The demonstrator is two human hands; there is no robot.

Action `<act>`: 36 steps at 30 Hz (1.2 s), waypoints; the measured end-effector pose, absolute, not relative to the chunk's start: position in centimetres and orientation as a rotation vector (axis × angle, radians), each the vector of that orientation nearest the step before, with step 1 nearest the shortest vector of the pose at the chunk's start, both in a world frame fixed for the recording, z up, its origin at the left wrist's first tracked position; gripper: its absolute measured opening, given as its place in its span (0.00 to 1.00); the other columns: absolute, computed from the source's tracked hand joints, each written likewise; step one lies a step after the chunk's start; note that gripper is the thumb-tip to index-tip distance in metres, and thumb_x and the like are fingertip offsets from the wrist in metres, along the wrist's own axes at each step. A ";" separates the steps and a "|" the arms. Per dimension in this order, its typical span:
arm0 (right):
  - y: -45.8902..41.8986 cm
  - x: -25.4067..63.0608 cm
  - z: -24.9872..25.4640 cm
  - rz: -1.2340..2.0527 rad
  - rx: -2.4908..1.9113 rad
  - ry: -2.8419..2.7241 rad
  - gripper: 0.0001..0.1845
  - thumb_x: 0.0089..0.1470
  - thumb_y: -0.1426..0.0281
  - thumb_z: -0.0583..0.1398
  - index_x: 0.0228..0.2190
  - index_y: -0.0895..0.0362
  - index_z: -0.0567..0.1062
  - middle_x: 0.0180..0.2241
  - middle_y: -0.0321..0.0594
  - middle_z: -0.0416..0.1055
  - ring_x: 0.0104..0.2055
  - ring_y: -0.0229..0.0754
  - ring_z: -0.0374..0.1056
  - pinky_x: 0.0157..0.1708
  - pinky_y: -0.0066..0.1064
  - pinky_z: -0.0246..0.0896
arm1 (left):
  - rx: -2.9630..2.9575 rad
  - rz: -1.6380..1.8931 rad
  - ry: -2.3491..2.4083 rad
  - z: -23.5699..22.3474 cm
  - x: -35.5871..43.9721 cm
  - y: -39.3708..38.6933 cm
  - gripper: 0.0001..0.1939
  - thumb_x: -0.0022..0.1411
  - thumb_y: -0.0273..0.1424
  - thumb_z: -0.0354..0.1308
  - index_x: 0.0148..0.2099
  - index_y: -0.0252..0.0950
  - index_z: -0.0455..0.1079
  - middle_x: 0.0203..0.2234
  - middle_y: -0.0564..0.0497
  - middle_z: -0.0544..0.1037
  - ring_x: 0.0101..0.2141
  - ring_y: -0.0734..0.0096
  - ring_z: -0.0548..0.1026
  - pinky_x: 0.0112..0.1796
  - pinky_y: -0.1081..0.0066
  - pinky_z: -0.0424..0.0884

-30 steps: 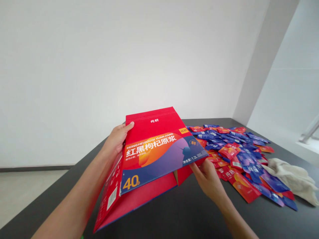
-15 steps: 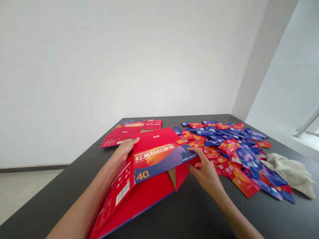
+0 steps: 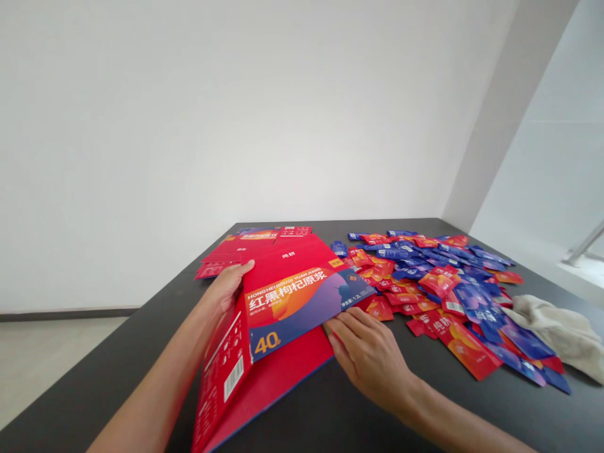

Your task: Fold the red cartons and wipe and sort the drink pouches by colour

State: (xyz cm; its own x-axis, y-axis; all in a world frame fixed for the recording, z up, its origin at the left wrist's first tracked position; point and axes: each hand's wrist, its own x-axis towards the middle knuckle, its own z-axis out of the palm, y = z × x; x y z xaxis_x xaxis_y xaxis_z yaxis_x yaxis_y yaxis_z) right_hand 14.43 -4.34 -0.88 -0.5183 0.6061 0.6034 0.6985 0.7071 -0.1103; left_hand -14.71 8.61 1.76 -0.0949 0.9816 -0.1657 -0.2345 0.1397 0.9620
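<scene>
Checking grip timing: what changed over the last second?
Right hand let go of the red-and-blue cardboard carton's right corner and moved left along its open near edge. Carton came lower, uncovering red printed cardboard behind. Unchanged: left hand gripping its left edge, pile of red and blue pouches, crumpled off-white cloth.

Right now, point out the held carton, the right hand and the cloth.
Held carton (image 3: 290,308): head view, on its printed panel.
Right hand (image 3: 368,352): head view, on the back of the hand.
Cloth (image 3: 557,330): head view, on the middle of its crumpled fabric.
</scene>
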 end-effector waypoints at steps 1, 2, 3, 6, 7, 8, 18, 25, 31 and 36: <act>-4.0 14.0 -0.9 -0.243 -1.007 -2.322 0.16 0.63 0.73 0.53 0.50 0.59 0.72 0.48 0.45 0.74 0.50 0.49 0.67 0.53 0.41 0.62 | 0.874 1.277 1.189 1.9 -14.8 8.5 0.09 0.56 0.30 0.66 0.40 0.33 0.74 0.27 0.42 0.84 0.26 0.56 0.82 0.27 0.64 0.79; -3.6 13.7 -1.1 -0.298 -1.021 -2.351 0.18 0.62 0.72 0.55 0.53 0.60 0.70 0.52 0.47 0.72 0.54 0.51 0.65 0.56 0.44 0.60 | 0.877 1.275 1.190 2.1 -14.8 8.4 0.09 0.56 0.31 0.66 0.40 0.33 0.75 0.27 0.42 0.84 0.25 0.56 0.82 0.26 0.64 0.79; -3.2 13.4 -1.3 -0.350 -1.028 -2.380 0.21 0.61 0.71 0.57 0.55 0.62 0.69 0.55 0.49 0.70 0.57 0.54 0.62 0.58 0.47 0.57 | 0.882 1.272 1.190 2.3 -14.9 8.4 0.09 0.56 0.31 0.66 0.39 0.33 0.75 0.27 0.42 0.84 0.25 0.56 0.82 0.26 0.64 0.79; -2.4 12.7 -2.2 -0.453 -1.032 -2.454 0.26 0.59 0.65 0.61 0.56 0.64 0.68 0.57 0.50 0.69 0.60 0.55 0.59 0.60 0.50 0.55 | 0.906 1.263 1.197 3.0 -15.2 8.2 0.07 0.56 0.30 0.65 0.38 0.33 0.75 0.27 0.42 0.84 0.24 0.57 0.82 0.25 0.65 0.79; -2.3 12.4 -2.5 -0.470 -1.035 -2.475 0.25 0.58 0.64 0.62 0.53 0.64 0.71 0.54 0.50 0.71 0.58 0.55 0.61 0.59 0.48 0.57 | 0.914 1.260 1.202 3.1 -15.2 8.1 0.06 0.56 0.30 0.65 0.37 0.33 0.75 0.27 0.42 0.84 0.23 0.58 0.82 0.25 0.65 0.78; -2.2 12.2 -2.7 -0.488 -1.032 -2.492 0.23 0.57 0.62 0.63 0.50 0.64 0.74 0.52 0.49 0.73 0.56 0.53 0.63 0.58 0.47 0.59 | 0.921 1.257 1.209 3.3 -15.3 8.1 0.06 0.56 0.29 0.65 0.36 0.33 0.75 0.26 0.42 0.84 0.23 0.58 0.81 0.24 0.66 0.78; -2.0 12.2 -3.5 -0.509 -1.198 -2.358 0.08 0.59 0.65 0.61 0.38 0.57 0.76 0.43 0.47 0.74 0.45 0.53 0.66 0.41 0.46 0.66 | 0.923 1.298 1.265 3.3 -15.3 8.1 0.08 0.54 0.31 0.67 0.28 0.34 0.72 0.12 0.50 0.76 0.11 0.67 0.73 0.13 0.75 0.67; -1.3 11.3 -1.9 -0.196 -1.230 -2.286 0.19 0.61 0.61 0.58 0.51 0.57 0.72 0.54 0.49 0.70 0.56 0.57 0.60 0.52 0.50 0.61 | 0.881 1.342 1.261 3.1 -14.1 8.4 0.09 0.55 0.31 0.66 0.37 0.32 0.75 0.21 0.44 0.82 0.19 0.58 0.80 0.21 0.66 0.76; 0.2 9.4 -3.6 -0.049 -1.129 -2.289 0.16 0.61 0.62 0.58 0.47 0.57 0.74 0.51 0.49 0.73 0.55 0.55 0.64 0.56 0.53 0.56 | 0.857 1.406 1.249 2.0 -13.6 8.6 0.05 0.56 0.28 0.64 0.36 0.34 0.74 0.19 0.48 0.81 0.20 0.61 0.80 0.23 0.69 0.77; 0.6 9.2 -4.7 0.006 -1.076 -2.195 0.24 0.60 0.58 0.58 0.52 0.60 0.68 0.52 0.51 0.70 0.56 0.51 0.63 0.56 0.46 0.58 | 0.835 1.423 1.248 1.5 -13.5 8.6 0.04 0.60 0.28 0.62 0.36 0.33 0.73 0.21 0.49 0.81 0.22 0.63 0.81 0.26 0.68 0.78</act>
State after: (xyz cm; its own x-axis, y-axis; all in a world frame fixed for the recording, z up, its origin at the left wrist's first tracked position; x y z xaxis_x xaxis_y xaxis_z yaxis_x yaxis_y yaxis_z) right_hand 9.21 0.55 -4.67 -0.4247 0.6999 0.5743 0.6965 0.6578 -0.2866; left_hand -13.48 8.61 1.51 -0.2373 0.9640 -0.1197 -0.2448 0.0599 0.9677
